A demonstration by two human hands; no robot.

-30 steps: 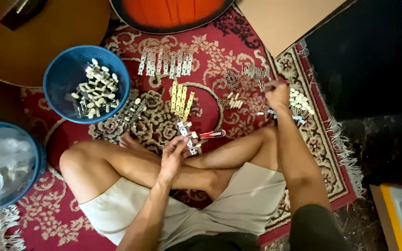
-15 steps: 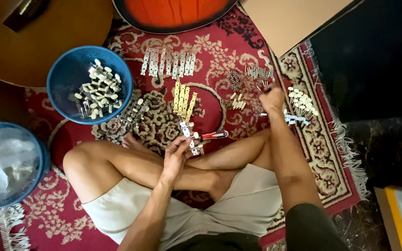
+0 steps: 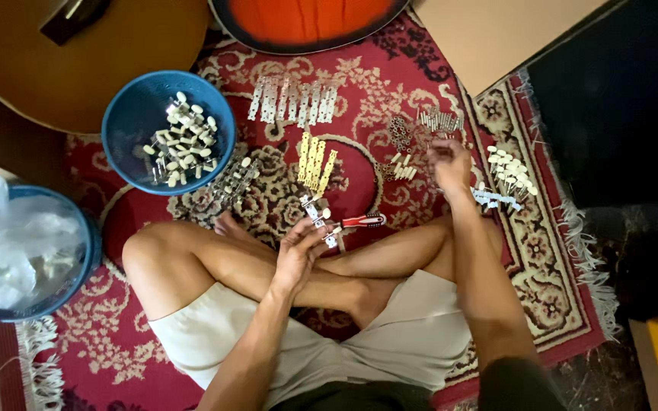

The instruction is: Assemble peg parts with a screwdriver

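Observation:
I sit cross-legged on a red patterned rug point(image 3: 557, 251). My left hand point(image 3: 298, 251) holds a silver strip of guitar tuning pegs point(image 3: 318, 217) above my shin. A red-handled screwdriver point(image 3: 361, 222) lies just right of that strip. My right hand point(image 3: 449, 161) reaches forward over the rug, fingers curled down on a cluster of small metal parts point(image 3: 404, 164); whether it grips one is hidden. Gold tuner plates point(image 3: 315, 160) lie between the two hands.
A blue bowl point(image 3: 135, 114) holds several white-knobbed tuners. Silver tuner strips point(image 3: 292, 99) lie in a row beyond. More white-knobbed pieces point(image 3: 510, 171) sit at right. A second blue bowl with a plastic bag point(image 3: 17, 251) is at left. Two guitar bodies point(image 3: 78, 61) point(image 3: 306, 19) and cardboard point(image 3: 496, 30) lie ahead.
My right hand has pulled back a little from the far parts toward the small metal cluster. My left hand keeps hold of the tuner strip in the same place.

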